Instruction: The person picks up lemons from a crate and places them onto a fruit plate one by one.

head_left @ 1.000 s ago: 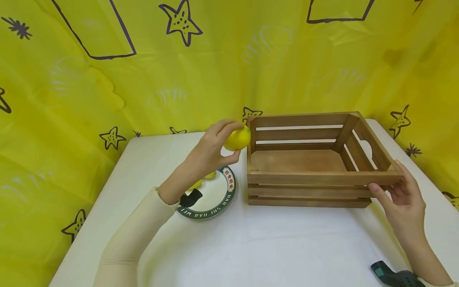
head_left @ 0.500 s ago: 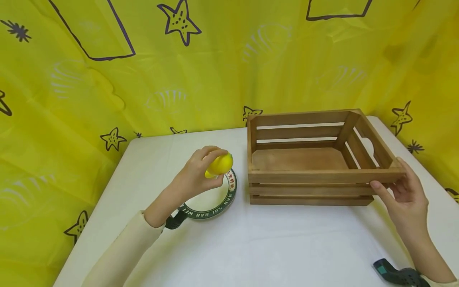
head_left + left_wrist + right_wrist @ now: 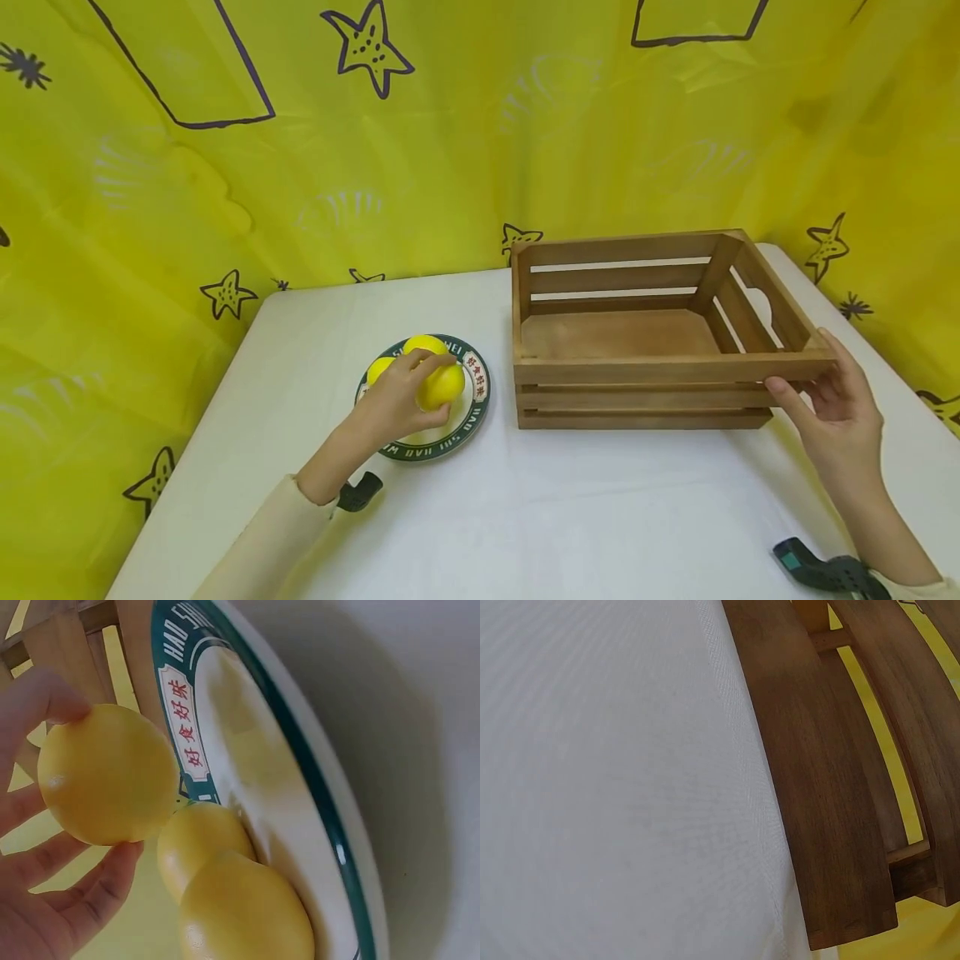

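Observation:
My left hand (image 3: 395,398) holds a yellow lemon (image 3: 441,387) over a white plate with a green rim (image 3: 480,408). In the left wrist view, thumb and fingers pinch that lemon (image 3: 109,776) from opposite sides. Two more lemons lie on the plate: one at the back (image 3: 424,343), one at the left (image 3: 378,368) partly hidden by the hand. On the right stands a slatted wooden crate (image 3: 637,371), its visible floor bare. My right hand (image 3: 836,421) grips the crate's front right corner, thumb on the front slats. The right wrist view shows crate slats (image 3: 817,780) but no hand.
A white cloth (image 3: 570,517) covers the table. Behind and beside it hangs a yellow curtain (image 3: 435,167) with starfish drawings. The crate's left wall (image 3: 517,333) stands a short way right of the plate. Dark straps sit at both wrists.
My left hand, with the lemon, has come from beside the crate's top left corner down and left to the plate. The right hand keeps its grip on the crate.

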Action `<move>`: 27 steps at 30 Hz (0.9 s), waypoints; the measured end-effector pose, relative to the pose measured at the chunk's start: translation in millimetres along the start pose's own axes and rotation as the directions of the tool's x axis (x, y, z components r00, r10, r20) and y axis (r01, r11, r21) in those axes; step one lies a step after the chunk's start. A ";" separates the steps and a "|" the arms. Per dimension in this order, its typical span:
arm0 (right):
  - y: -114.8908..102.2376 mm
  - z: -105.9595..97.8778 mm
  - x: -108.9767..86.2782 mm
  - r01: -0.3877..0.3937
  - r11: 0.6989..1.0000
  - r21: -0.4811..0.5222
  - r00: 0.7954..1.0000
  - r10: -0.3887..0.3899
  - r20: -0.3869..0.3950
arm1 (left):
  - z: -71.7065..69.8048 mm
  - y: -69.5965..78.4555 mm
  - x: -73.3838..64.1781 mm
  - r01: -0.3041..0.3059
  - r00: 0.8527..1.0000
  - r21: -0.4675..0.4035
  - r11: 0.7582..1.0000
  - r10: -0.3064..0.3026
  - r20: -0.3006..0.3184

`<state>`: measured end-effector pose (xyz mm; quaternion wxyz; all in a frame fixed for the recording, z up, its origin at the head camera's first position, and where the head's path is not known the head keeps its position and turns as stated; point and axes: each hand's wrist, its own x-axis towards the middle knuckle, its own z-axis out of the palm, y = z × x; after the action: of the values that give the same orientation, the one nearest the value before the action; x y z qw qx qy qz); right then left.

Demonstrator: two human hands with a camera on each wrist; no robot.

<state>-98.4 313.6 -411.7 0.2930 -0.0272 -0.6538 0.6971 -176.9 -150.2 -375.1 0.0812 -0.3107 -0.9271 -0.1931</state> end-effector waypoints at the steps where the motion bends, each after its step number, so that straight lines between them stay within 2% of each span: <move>1: -0.3 0.1 -0.2 0.000 1.000 0.003 1.000 0.000 -0.003 | 0.2 -0.2 0.6 0.009 1.000 0.008 1.000 -0.009 0.017; 7: 0.8 0.8 0.8 -0.007 1.000 0.001 1.000 0.007 0.002 | 3.4 -1.7 -0.8 0.048 0.993 0.061 0.997 -0.055 0.105; 15: 3.4 2.1 1.0 -0.005 1.000 -0.017 0.999 0.006 0.035 | 7.3 -1.1 -8.7 0.092 0.979 0.120 0.988 -0.112 0.171; 18: 2.8 1.8 0.9 -0.005 1.000 -0.018 0.999 0.006 0.034 | 7.7 0.5 -9.2 0.089 0.979 0.133 0.987 -0.111 0.173; 27: 1.7 -0.9 -0.3 -0.017 1.000 0.023 0.999 0.017 0.028 | 11.2 1.6 -8.7 0.049 0.989 0.183 0.982 -0.074 0.129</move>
<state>-98.4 314.4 -413.5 0.2783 -0.0197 -0.6494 0.7074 -169.4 -149.2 -387.2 0.0401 -0.2855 -0.9533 -0.0898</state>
